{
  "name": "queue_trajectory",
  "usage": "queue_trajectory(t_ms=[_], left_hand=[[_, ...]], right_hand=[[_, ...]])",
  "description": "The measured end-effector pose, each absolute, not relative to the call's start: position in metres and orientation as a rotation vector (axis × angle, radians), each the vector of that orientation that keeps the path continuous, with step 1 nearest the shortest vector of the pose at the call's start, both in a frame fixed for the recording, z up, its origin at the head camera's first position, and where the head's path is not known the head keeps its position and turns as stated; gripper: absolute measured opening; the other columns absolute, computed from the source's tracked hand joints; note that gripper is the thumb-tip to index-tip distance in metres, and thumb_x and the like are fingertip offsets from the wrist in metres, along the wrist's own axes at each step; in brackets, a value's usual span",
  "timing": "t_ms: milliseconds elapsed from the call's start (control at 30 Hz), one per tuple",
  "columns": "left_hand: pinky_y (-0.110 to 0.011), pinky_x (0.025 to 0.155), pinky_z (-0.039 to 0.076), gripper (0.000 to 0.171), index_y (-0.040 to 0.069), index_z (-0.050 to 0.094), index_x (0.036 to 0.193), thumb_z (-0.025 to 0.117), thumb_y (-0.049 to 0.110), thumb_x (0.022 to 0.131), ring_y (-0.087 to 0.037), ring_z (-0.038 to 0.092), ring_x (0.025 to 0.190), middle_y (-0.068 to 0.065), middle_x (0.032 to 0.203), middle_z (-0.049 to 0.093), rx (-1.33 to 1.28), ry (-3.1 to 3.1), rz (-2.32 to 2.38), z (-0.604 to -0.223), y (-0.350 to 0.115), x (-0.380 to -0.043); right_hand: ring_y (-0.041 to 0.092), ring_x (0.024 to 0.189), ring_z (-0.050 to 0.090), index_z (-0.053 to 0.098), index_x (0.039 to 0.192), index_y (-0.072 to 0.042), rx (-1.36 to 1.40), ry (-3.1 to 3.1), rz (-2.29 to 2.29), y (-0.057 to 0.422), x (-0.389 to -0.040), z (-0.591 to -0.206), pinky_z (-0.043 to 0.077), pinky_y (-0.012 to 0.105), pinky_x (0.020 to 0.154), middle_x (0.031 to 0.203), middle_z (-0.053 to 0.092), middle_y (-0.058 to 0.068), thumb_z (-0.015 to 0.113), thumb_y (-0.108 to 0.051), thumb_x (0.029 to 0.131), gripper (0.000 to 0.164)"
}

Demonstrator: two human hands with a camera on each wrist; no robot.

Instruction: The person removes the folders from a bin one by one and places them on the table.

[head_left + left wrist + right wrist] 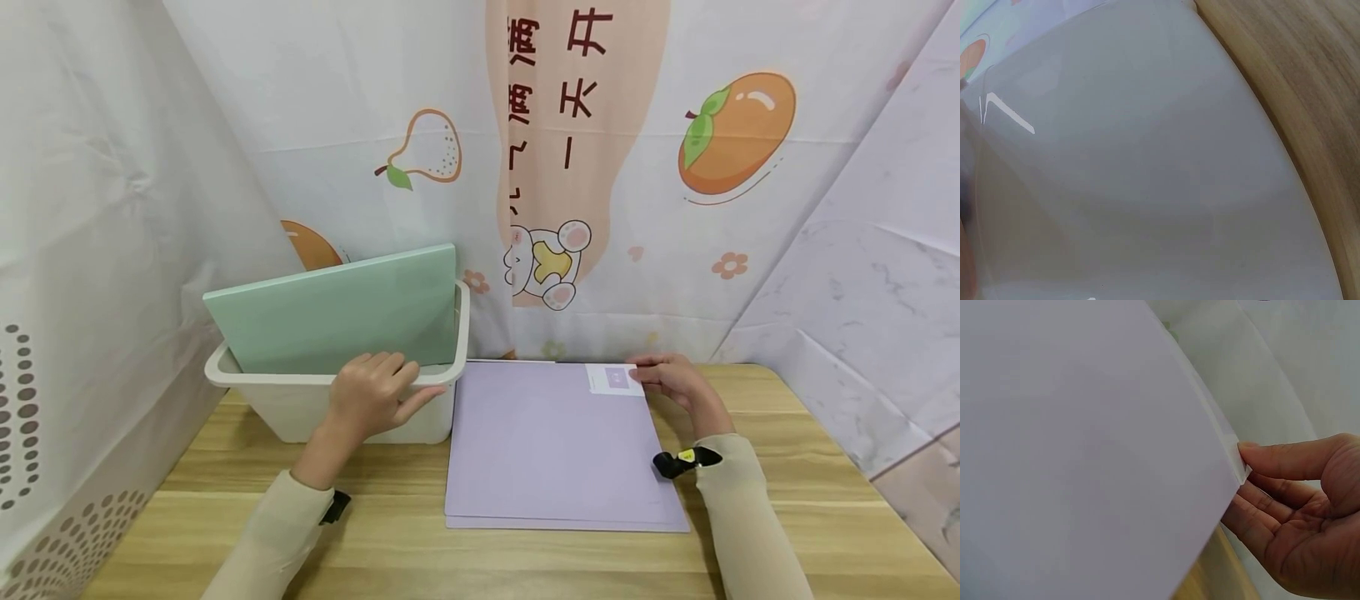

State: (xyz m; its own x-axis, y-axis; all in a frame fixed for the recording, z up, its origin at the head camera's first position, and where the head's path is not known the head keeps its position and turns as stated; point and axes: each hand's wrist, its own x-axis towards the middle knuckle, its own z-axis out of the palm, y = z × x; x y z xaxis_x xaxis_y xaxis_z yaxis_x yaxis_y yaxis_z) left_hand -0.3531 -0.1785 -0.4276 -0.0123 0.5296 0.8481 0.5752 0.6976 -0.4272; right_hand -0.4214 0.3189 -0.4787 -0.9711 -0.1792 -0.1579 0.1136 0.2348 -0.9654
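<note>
My left hand grips the front rim of a white plastic bin, its thumb pointing right along the outside. The bin's smooth wall fills most of the left wrist view. A mint green flat panel leans inside the bin and rises above its rim. To the right, a flat purple folder lies on the table, with layered edges at the front and a white label at its far right corner. My right hand pinches that corner, thumb above and fingers below in the right wrist view.
The wooden table carries everything, with its rounded far right corner beyond my right hand. A white curtain printed with fruit and writing hangs right behind the bin and folder. More light sheeting hangs at the right.
</note>
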Motion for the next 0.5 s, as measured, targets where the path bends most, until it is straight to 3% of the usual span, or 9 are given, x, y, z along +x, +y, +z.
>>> queue_trajectory(t_ms=[500], left_hand=[[-0.022,0.044,0.012,0.060,0.014,0.039,0.061,0.046,0.056,0.104,-0.008,0.019,0.043,0.004,0.053,0.028,-0.904,-1.654,-0.041,-0.4282,-0.1781,-0.3532]], right_hand=[[-0.002,0.089,0.067,0.040,0.143,0.020,-0.046,2.285,-1.802,0.3178,-0.4197,-0.4790,0.056,0.019,0.081,0.097,0.070,-0.014,0.064,-0.005,0.098,0.057]])
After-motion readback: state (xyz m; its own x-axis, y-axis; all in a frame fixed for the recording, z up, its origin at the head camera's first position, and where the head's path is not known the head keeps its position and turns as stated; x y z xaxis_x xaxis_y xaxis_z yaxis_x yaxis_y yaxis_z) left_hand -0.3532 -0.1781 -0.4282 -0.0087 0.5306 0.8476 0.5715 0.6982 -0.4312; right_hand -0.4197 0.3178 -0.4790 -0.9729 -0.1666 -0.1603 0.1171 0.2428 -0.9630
